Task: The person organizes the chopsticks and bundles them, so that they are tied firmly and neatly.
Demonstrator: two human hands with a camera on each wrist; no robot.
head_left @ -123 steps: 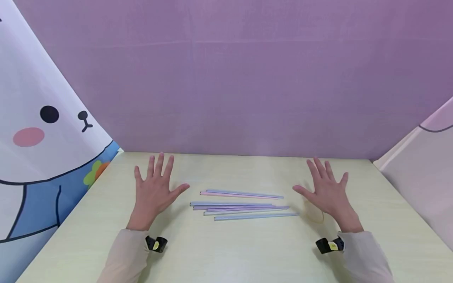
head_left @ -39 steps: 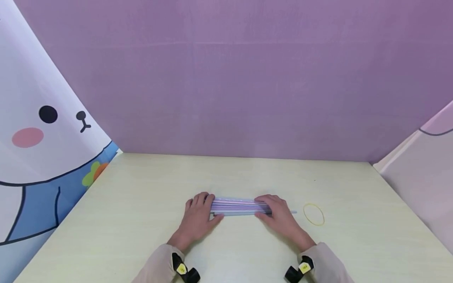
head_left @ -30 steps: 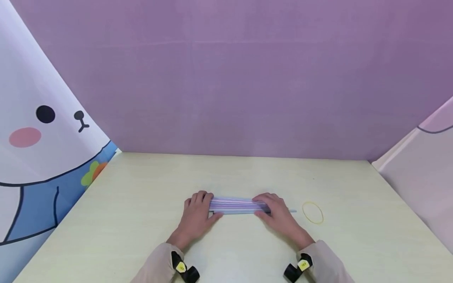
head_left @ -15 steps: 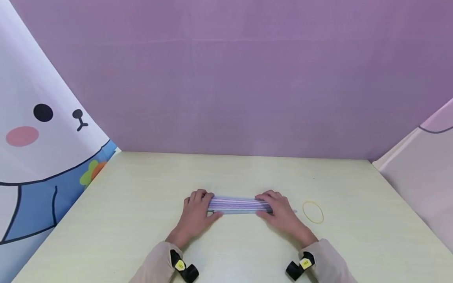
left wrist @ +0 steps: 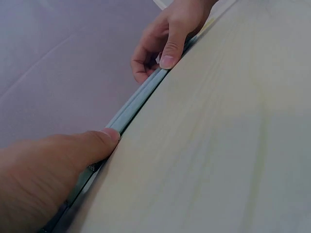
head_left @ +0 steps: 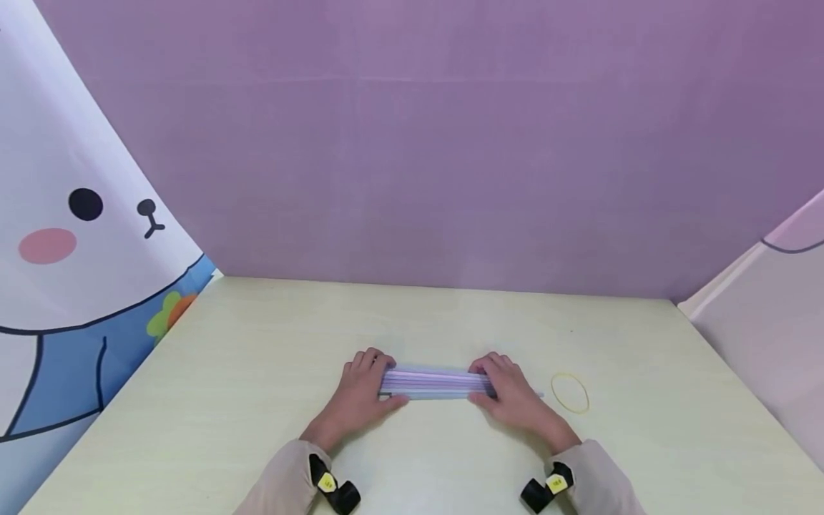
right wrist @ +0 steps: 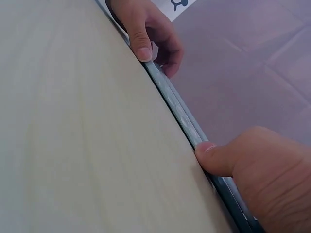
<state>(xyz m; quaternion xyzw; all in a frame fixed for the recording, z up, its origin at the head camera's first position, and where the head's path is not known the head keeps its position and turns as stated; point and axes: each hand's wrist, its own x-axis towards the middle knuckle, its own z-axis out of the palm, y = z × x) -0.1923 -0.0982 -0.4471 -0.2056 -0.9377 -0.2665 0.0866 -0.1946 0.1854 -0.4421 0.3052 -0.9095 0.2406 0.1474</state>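
Note:
Several thin pastel chopsticks [head_left: 431, 383], in blue, pink and lilac, lie side by side on the table in a narrow bundle. Around their left end my left hand [head_left: 357, 393] curls, fingers over the far side and thumb on the near side. The right hand [head_left: 511, 393] grips them near the other end in the same way, and one tip pokes out past it. In the left wrist view, the left thumb [left wrist: 104, 141] presses the near edge of a pale blue chopstick [left wrist: 133, 107]. The right thumb [right wrist: 211, 155] does likewise in the right wrist view.
A yellow rubber band [head_left: 570, 393] lies on the pale wooden table [head_left: 412, 458], right of the right hand. Behind the table hangs a purple cloth [head_left: 412, 157]. A cloth with a cartoon animal [head_left: 64, 286] borders the left side.
From lying spread between two open hands, the chopsticks have been gathered into one bundle that both hands grip. Over the last second the hands have barely moved.

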